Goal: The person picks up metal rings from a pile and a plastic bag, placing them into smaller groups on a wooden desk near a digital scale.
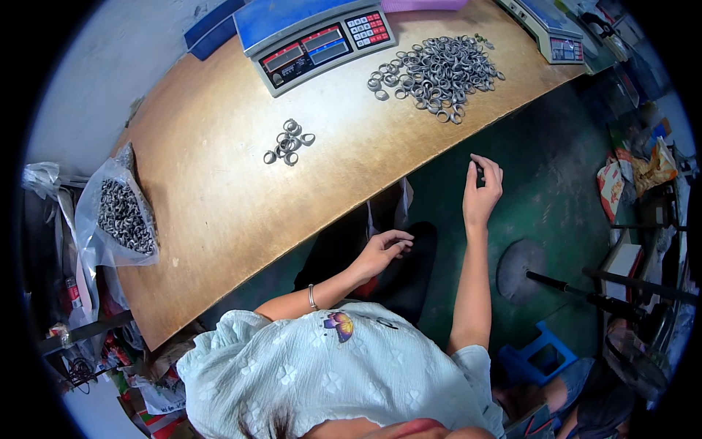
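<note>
My left hand (384, 253) hovers over my lap, short of the table's near edge. Its fingers are loosely bent and a little apart, with nothing seen in them. Out to the right, past the table edge and above the floor, is my right hand (483, 192). Thumb and fingers curve with a dark gap between them, and I make out no object there. On the wooden table (219, 212) lies a small cluster of grey metal rings (289, 143). A much larger heap of similar rings (446, 73) spreads near the far right edge. Neither hand touches any rings.
A blue-topped digital scale (314, 47) stands at the table's back, with another scale (559, 44) far right. A clear plastic bag of small grey metal parts (124, 216) sits at the left edge. Right of me are a round dark stand base (521, 271) and a blue stool (537, 355).
</note>
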### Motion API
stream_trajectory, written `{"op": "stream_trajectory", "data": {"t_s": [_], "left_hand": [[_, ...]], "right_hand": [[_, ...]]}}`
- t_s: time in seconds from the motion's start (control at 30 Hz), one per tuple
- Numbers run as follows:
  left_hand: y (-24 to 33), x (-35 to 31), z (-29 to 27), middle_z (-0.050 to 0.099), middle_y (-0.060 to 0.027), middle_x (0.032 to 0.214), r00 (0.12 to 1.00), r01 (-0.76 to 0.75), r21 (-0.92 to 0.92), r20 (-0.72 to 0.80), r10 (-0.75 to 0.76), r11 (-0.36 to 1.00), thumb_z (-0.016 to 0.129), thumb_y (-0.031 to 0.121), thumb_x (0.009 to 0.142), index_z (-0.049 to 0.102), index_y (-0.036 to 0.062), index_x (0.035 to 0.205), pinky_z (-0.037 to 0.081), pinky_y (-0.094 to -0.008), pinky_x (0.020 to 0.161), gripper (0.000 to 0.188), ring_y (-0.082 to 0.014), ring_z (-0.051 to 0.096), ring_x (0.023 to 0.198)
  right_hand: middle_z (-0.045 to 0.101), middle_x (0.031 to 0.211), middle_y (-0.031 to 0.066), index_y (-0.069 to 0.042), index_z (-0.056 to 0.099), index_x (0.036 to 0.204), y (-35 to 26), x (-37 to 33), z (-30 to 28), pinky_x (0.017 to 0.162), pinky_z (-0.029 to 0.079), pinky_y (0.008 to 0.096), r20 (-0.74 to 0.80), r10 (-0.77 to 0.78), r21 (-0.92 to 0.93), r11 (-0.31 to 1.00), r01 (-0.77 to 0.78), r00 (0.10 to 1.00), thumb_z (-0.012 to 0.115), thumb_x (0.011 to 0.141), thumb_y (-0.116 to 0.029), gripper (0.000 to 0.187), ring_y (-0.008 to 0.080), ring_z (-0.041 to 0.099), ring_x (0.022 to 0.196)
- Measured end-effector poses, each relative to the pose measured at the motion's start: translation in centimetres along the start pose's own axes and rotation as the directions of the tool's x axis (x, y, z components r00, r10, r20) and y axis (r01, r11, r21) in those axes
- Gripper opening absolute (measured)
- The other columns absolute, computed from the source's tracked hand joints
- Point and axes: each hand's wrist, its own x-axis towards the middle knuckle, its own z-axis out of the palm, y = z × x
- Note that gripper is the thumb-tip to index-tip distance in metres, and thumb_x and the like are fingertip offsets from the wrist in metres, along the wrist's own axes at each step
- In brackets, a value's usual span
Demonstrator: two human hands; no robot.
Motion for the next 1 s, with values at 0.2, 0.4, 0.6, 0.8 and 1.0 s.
{"op": "stream_trajectory", "data": {"t_s": [0.2,0.4,0.6,0.8,1.0], "left_hand": [[2.7,4.9,3.1,0.060,-0.0073,0.101,0.999,-0.010,-0.228,0.030,0.017,0.974,0.048,0.010,0.093,0.055,0.0008,0.114,0.047,-0.0276,0.080,0.024,-0.0137,0.057,0.092],[5.6,7.8,4.4,0.058,-0.0092,0.106,1.000,-0.020,-0.696,0.001,0.029,0.717,0.040,0.017,0.096,0.051,-0.0019,0.116,0.044,-0.0336,0.087,0.030,-0.0174,0.056,0.096],[8.8,7.9,5.9,0.059,-0.0083,0.098,0.959,0.016,-0.787,-0.163,-0.233,0.616,0.042,0.012,0.094,0.053,-0.0019,0.112,0.047,-0.0263,0.074,0.026,-0.0145,0.057,0.085],[5.4,8.7,6.3,0.056,-0.0030,0.082,0.930,0.188,-0.683,-0.106,-0.351,0.706,0.045,0.002,0.088,0.059,-0.0013,0.105,0.041,-0.0229,0.059,0.022,-0.0112,0.050,0.066],[-3.9,9.9,4.1,0.056,-0.0019,0.083,0.755,0.367,-0.253,-0.482,-0.445,0.895,0.042,0.006,0.090,0.061,0.0001,0.104,0.038,-0.0229,0.064,0.025,-0.0110,0.048,0.071]], "right_hand": [[0.055,0.095,0.0076,-0.007,0.063,0.090,-0.6,5.4,2.7,0.078,0.039,0.0386,0.086,-0.213,-0.334,0.914,0.230,0.973,0.064,0.079,-0.013,0.014,0.0269,0.049,0.091],[0.053,0.089,0.0107,-0.003,0.060,0.080,-1.5,4.8,1.4,0.072,0.039,0.0402,0.241,-0.134,-0.043,0.988,0.148,0.961,0.065,0.073,-0.004,0.009,0.0301,0.047,0.083],[0.060,0.086,0.0085,-0.002,0.062,0.078,-4.0,4.9,-2.0,0.071,0.043,0.0366,0.693,-0.151,0.269,0.962,-0.057,0.705,0.065,0.069,-0.001,0.010,0.0268,0.053,0.080],[0.054,0.094,0.0116,-0.001,0.059,0.090,0.0,10.3,2.4,0.074,0.040,0.0394,0.374,-0.033,-0.221,0.968,0.124,0.927,0.064,0.078,-0.006,0.014,0.0296,0.049,0.088],[0.053,0.097,0.0111,0.000,0.055,0.097,2.1,7.8,2.5,0.077,0.040,0.0367,0.171,-0.145,-0.120,0.979,0.167,0.974,0.061,0.080,-0.002,0.018,0.0271,0.048,0.088]]}}
